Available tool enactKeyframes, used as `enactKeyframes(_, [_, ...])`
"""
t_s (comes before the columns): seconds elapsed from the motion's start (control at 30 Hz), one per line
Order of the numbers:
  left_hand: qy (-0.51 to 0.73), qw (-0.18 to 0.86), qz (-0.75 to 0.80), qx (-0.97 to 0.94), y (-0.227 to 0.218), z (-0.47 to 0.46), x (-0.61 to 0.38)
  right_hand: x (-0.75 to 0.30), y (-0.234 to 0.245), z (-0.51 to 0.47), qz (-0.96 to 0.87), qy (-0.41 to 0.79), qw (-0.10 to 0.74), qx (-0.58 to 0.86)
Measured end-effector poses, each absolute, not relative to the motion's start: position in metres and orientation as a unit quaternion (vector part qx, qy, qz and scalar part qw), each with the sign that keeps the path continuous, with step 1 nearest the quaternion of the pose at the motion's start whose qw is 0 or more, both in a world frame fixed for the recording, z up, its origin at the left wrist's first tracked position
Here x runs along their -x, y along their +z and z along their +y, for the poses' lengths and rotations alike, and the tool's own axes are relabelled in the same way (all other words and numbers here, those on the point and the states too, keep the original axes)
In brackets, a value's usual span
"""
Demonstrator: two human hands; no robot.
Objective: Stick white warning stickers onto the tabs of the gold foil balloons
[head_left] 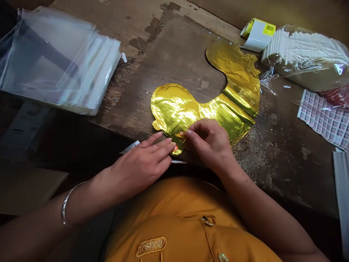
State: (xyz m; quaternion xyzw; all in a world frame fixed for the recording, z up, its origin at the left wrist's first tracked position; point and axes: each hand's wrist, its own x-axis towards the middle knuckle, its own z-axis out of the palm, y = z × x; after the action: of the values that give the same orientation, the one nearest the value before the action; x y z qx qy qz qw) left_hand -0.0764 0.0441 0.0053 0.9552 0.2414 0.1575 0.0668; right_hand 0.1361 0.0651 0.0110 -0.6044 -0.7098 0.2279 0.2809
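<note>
Handling seems midway: gold balloon point(212, 111) lies spread flat on table point(177, 62), round orange mark point(175, 148) on its near end; balloon unfolded, outside plastic bags point(62, 62) at ten o'clock. From fingertips of right hand point(215, 145), balloon spreads eleven to two o'clock, near end around seven. Right thumb and forefinger together at foil; cannot tell what they pinch. Fingers of left hand point(145, 156) outstretched, side by side, tips at orange mark.

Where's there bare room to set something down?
Mostly bare brown table: between stacked clear plastic sleeves and the curved gold foil balloon, and between balloon and white printed label sheet. Crowded: front edge at left hand and right hand; far right, around clear-wrapped white bundle.
</note>
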Motion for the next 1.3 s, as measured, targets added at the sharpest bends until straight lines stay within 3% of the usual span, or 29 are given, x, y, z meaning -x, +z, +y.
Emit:
enactKeyframes(1.07, [0.156, 0.067, 0.247, -0.954, 0.007, 0.045, 0.073, -0.127, 0.007, 0.060, -0.735, 0.186, 0.229, 0.610])
enactKeyframes(1.3, [0.158, 0.050, 0.243, -0.956, 0.005, 0.046, 0.072, -0.124, 0.006, 0.060, -0.738, 0.125, 0.175, 0.640])
